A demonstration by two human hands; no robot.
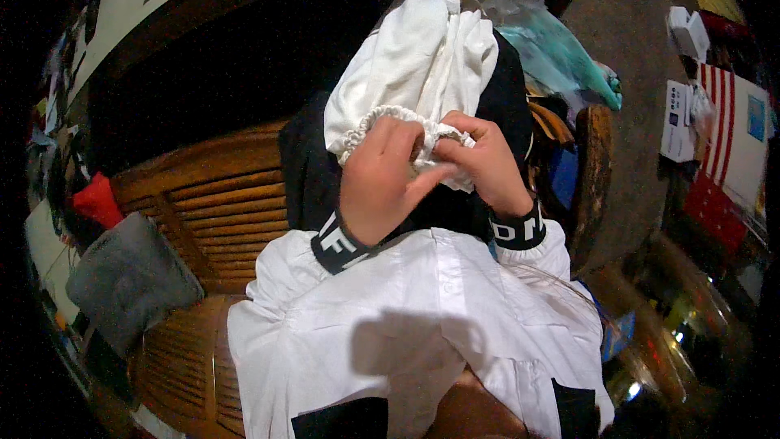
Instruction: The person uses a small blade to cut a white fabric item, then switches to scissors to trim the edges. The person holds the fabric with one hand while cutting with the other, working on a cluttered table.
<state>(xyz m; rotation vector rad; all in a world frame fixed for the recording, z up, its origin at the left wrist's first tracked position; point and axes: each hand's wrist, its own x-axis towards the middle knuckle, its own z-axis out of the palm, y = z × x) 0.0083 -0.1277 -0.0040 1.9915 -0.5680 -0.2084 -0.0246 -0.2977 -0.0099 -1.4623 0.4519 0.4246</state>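
A white cloth garment [414,57] with a gathered elastic band lies lengthwise over my lap, its folds running away from me. My left hand [380,179] is closed on the gathered band [382,118], fingers curled over it and partly hidden in the cloth. Beside it, my right hand [487,162] pinches the same band a little to the right, thumb pointing toward the left hand. Some cloth hangs down between the two hands. Black cuffs with white lettering end both white sleeves.
I sit on a slatted wooden bench [236,203]. A grey cushion [134,272] and a red cloth [99,199] lie to the left. Turquoise plastic wrapping [561,45] is at the far right of the garment. White boxes [676,122] stand further right, near a wooden armrest [593,154].
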